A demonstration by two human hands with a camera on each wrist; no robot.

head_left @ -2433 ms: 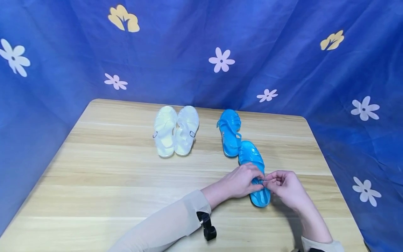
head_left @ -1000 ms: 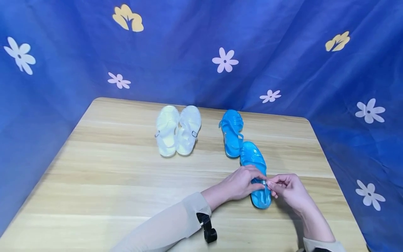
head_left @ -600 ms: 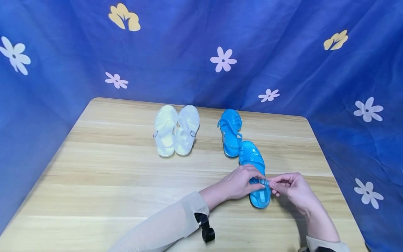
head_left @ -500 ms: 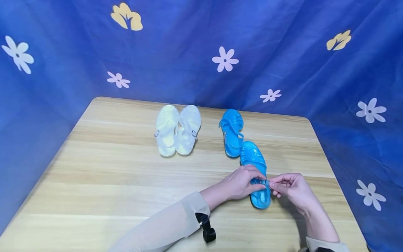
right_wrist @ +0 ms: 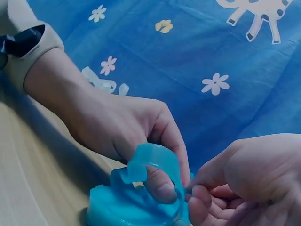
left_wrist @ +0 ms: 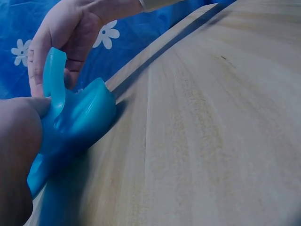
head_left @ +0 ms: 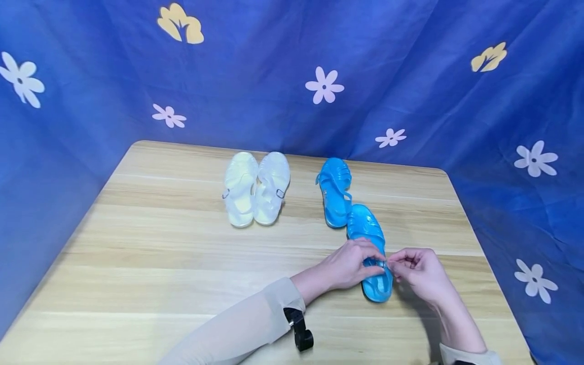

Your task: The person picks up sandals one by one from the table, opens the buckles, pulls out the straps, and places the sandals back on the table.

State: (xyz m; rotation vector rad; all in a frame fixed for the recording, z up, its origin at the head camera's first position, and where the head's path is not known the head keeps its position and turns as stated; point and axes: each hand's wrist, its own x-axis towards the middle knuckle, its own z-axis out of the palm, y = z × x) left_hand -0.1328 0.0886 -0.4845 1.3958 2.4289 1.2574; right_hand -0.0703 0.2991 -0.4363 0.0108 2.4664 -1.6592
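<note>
A blue jelly sandal (head_left: 363,223) lies on the table, toe away from me. My left hand (head_left: 351,263) comes across its middle from the left and grips the ankle strap by the buckle (head_left: 381,263). At the sandal's right side my right hand (head_left: 422,274) pinches with thumb and forefinger at the strap's end, right beside the buckle. In the right wrist view, the blue strap (right_wrist: 157,157) loops up around the left thumb, and the right fingertips meet the left ones. The right fingertips largely hide the strap end.
Another blue sandal (head_left: 335,200) lies just beyond, close against the near one's toe. A pair of whitish clear sandals (head_left: 241,187) stands side by side to the left. The wooden table (head_left: 159,263) ends at a blue flowered curtain (head_left: 255,76).
My right hand has drawn outward with the strap end, then come back slightly toward the buckle; less strap shows between the hands now. My left hand and the sandals have stayed in place.
</note>
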